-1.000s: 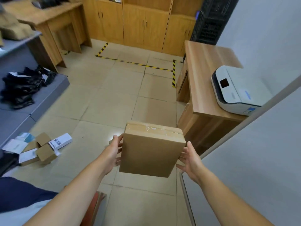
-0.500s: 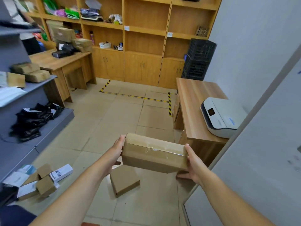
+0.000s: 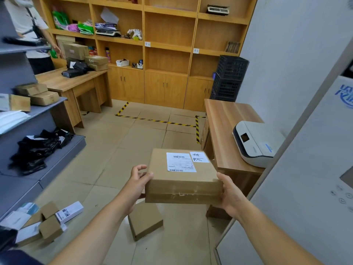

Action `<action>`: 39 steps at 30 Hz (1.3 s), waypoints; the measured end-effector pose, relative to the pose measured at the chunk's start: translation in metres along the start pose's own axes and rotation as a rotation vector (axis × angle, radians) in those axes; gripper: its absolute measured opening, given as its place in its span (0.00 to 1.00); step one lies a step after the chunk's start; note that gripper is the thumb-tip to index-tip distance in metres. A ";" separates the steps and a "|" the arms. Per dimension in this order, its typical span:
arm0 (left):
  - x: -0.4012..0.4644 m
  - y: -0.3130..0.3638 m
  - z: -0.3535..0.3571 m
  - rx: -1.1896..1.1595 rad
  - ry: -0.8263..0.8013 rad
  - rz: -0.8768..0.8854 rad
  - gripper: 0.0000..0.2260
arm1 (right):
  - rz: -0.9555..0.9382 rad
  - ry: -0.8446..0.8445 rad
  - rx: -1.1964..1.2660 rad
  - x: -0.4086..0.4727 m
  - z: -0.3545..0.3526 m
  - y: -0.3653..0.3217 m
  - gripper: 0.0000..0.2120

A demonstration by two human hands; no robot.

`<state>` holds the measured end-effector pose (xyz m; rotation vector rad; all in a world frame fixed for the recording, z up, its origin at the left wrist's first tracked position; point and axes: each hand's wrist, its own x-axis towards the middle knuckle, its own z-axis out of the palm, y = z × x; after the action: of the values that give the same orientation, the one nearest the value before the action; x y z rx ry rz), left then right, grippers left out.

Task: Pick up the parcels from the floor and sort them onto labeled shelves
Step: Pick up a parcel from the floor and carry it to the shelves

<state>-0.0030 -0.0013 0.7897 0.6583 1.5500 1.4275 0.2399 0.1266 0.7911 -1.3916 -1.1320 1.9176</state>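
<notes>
Here, labeled cardboard parcel (image 3: 183, 176) between left hand (image 3: 138, 183) and right hand (image 3: 230, 196), fingers around its sides.

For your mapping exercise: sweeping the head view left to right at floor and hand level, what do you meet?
Pile of small parcels → left hand → held cardboard box → right hand → white label printer on the desk.

1 head-worn wide-angle view looks forward and down from standing height, close over both forearms, across the tiled floor (image 3: 122, 153) toward the wooden shelves (image 3: 170, 35) on the far wall; edges bend.
</notes>
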 end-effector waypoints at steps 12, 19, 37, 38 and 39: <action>0.004 -0.005 -0.007 0.073 -0.027 0.086 0.38 | -0.186 -0.012 0.139 -0.008 0.002 -0.018 0.24; 0.013 0.028 0.003 0.523 0.180 0.294 0.40 | -0.266 0.040 0.052 -0.004 0.000 -0.056 0.30; 0.016 0.089 0.011 0.932 -0.561 0.201 0.38 | -0.454 -0.327 -0.766 -0.043 0.044 -0.139 0.38; 0.014 0.087 0.011 0.893 -0.588 0.165 0.38 | -0.455 -0.339 -0.772 -0.044 0.044 -0.142 0.38; 0.013 0.086 0.012 0.849 -0.609 0.138 0.38 | -0.453 -0.349 -0.783 -0.046 0.043 -0.144 0.38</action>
<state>-0.0144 0.0316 0.8697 1.5547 1.5685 0.4931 0.2056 0.1517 0.9422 -0.9961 -2.3093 1.4589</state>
